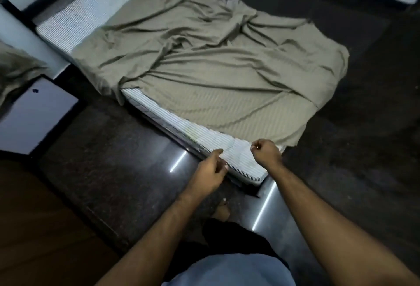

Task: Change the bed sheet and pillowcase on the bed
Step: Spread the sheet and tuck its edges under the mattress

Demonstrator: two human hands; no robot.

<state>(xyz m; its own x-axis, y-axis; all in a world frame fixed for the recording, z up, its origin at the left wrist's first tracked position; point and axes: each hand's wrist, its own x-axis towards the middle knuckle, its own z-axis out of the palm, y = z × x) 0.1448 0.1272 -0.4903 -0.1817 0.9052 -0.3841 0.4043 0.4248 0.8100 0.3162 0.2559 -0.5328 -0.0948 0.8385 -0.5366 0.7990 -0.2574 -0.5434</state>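
A: Bed sheet, olive, lies crumpled over most of the mattress; striped white ticking is bare along the 7 o'clock edge, at the near corner and at the far 11 o'clock end.

B: Containers?

A: None seen. Mattress sits low on a dark speckled floor, with two bright light streaks near the corner.

B: Hands?

A: Left hand is at the mattress side, fingers loosely bent; whether it touches the edge, cannot tell. Right hand is curled into a fist above the near corner, just short of the sheet hem; any cloth pinched inside, cannot tell.

B: Edges, room?

A: Sheet overhangs at 3 o'clock onto the floor. More olive cloth is at 9 o'clock beside a pale panel. Open floor lies at 4 o'clock.
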